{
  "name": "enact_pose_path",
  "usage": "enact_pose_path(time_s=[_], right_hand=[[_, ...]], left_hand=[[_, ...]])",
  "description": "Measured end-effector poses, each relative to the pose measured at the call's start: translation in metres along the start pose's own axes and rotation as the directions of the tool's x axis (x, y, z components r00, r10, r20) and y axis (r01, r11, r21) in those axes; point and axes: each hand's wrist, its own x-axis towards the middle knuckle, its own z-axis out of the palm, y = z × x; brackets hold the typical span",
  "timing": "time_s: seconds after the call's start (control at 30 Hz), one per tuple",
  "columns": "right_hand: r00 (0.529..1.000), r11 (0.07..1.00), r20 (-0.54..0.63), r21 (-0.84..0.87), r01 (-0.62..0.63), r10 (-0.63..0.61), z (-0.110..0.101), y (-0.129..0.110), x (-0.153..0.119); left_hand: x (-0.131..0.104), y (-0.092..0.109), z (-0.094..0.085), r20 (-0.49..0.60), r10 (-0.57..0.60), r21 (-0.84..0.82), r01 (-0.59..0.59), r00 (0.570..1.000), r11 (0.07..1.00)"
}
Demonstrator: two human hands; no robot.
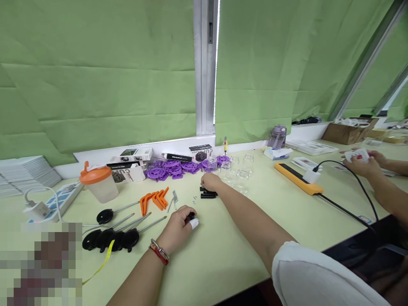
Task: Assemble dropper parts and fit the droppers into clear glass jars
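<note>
My left hand (181, 226), with a white wrap on its thumb, is closed around a small black part (190, 216), mostly hidden by the fingers. Farther forward, my right hand (211, 182) has its fingers bunched down at several short black tubes (208, 195); whether a tube is between the fingertips is hidden. Tiny metal nuts (194, 199) lie left of the tubes. Beside them are silver screws (174, 198) and orange angled levers (154, 199). Black round pieces with metal rods (130, 239) lie to the left of my left hand.
Purple plastic rings (172, 168) and clear cups (244, 173) stand behind my hands, near printed boxes (129, 172). An orange-lidded shaker (101, 187) stands left. On the right are an orange power strip (298, 178) with a black cable and another person's hands (366, 163) holding a white packet.
</note>
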Motion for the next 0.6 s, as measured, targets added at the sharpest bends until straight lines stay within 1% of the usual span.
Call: enact_pose_path(time_s=[0.23,0.6], right_hand=[[1.0,0.999,0.007,-0.049,0.021,-0.021,-0.0001,-0.0014,0.0021],[0.999,0.991,0.004,-0.125,0.045,-0.044,0.0057,-0.001,0.0046]], left_hand=[[0.0,0.0011,-0.0002,-0.003,0.016,0.014,-0.016,1.0,1.0],[-0.0013,0.0012,-0.0001,-0.001,0.007,0.019,-0.007,1.0,1.0]])
